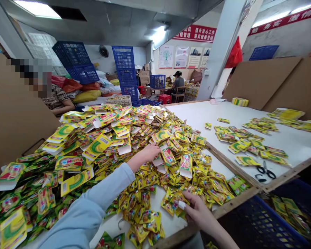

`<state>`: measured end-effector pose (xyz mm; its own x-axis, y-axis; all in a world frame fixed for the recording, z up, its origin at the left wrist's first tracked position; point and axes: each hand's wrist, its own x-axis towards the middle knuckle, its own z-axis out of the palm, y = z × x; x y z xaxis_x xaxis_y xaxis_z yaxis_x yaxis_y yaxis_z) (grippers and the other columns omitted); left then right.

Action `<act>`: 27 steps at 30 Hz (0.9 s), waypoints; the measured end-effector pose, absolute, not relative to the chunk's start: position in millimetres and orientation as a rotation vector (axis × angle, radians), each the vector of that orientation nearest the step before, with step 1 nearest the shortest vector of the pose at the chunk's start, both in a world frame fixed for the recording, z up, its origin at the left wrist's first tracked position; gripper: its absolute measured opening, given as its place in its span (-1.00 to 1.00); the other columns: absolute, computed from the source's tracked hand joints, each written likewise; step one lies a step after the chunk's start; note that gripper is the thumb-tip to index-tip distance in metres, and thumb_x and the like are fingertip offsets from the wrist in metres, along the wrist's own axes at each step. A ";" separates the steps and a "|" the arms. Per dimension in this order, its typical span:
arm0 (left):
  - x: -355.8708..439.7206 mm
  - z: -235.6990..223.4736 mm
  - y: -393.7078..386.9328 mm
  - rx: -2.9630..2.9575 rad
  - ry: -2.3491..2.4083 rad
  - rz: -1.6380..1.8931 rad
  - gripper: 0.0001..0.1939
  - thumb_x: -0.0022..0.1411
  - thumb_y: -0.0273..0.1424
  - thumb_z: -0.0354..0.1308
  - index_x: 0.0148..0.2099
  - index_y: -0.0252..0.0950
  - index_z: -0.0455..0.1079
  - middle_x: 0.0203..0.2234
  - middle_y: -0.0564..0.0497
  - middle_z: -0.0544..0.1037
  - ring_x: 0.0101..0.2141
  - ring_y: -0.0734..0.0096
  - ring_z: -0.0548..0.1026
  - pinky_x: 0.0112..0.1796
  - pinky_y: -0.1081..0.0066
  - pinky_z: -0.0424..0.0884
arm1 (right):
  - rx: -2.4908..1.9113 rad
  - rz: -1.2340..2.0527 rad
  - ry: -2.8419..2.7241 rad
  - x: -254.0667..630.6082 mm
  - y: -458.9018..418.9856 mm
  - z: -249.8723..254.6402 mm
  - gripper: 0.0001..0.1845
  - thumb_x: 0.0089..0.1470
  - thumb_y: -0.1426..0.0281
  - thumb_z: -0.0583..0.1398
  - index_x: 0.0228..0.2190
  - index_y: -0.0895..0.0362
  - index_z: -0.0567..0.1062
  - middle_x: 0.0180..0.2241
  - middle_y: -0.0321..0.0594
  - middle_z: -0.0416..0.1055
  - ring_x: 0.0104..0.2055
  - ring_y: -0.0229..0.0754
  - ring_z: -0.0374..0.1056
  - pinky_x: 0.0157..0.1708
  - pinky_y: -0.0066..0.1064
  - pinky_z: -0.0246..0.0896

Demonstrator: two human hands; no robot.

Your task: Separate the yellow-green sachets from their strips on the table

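Note:
A big heap of yellow and green sachets and flat folded cartons (pixel 98 145) covers the white table (pixel 197 117). My left hand (pixel 149 152), in a pale blue sleeve, reaches into the heap with its fingers closed on a flat carton (pixel 159 159). My right hand (pixel 197 209) is near the table's front edge, a white wrap on one fingertip, its fingers pinched on a few yellow sachets (pixel 175 202).
Black scissors (pixel 265 173) lie at the table's right edge among scattered sachets. A blue crate (pixel 256 224) with sachets stands below. Cardboard sheets (pixel 261 81) wall both sides. A person sits at far left, another at the back. Blue crates (pixel 125 69) are stacked behind.

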<state>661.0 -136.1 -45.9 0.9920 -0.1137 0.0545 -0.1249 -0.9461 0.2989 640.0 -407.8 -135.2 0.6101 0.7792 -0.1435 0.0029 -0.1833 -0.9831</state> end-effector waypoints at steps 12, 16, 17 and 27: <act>566.1 -70.2 -166.1 2.430 0.095 0.044 -0.71 0.14 -0.49 0.00 -0.05 -0.33 0.19 -0.17 -0.15 0.45 -0.16 0.26 0.42 -0.17 0.28 0.35 | -1.302 0.707 -0.422 641.2 -393.6 -113.9 -0.64 -0.18 0.19 0.31 -0.34 0.11 0.41 -0.51 -0.36 0.35 -0.69 -0.38 0.19 -0.75 -0.52 0.21; 519.9 -88.6 -214.2 2.104 0.142 -0.082 -0.75 0.20 -0.34 -0.03 -0.11 -0.37 0.22 -0.38 -0.07 0.52 -0.40 0.40 0.49 -0.38 0.44 0.42 | -1.127 0.640 -0.477 634.5 -366.7 -83.2 -0.73 -0.13 0.23 0.29 -0.38 0.09 0.40 -0.54 -0.39 0.31 -0.71 -0.42 0.15 -0.80 -0.59 0.12; 512.7 -91.1 -224.4 1.966 0.176 -0.078 -0.71 0.16 -0.29 0.02 -0.12 -0.38 0.23 -0.39 -0.07 0.51 -0.42 0.39 0.49 -0.40 0.44 0.42 | -1.127 0.646 -0.523 631.6 -359.5 -77.9 -0.75 -0.12 0.24 0.29 -0.39 0.10 0.40 -0.53 -0.38 0.31 -0.71 -0.42 0.14 -0.79 -0.60 0.10; 492.1 -84.3 -243.1 1.526 0.379 -0.003 -0.60 -0.15 -0.46 0.27 -0.19 -0.33 0.31 -0.44 0.07 0.46 -0.35 0.34 0.41 -0.27 0.38 0.33 | -1.689 0.517 -1.387 616.1 -355.6 -40.8 -0.61 -0.10 0.72 0.05 -0.35 0.08 0.50 -0.33 -0.26 0.27 -0.24 -0.25 0.25 -0.23 -0.43 0.15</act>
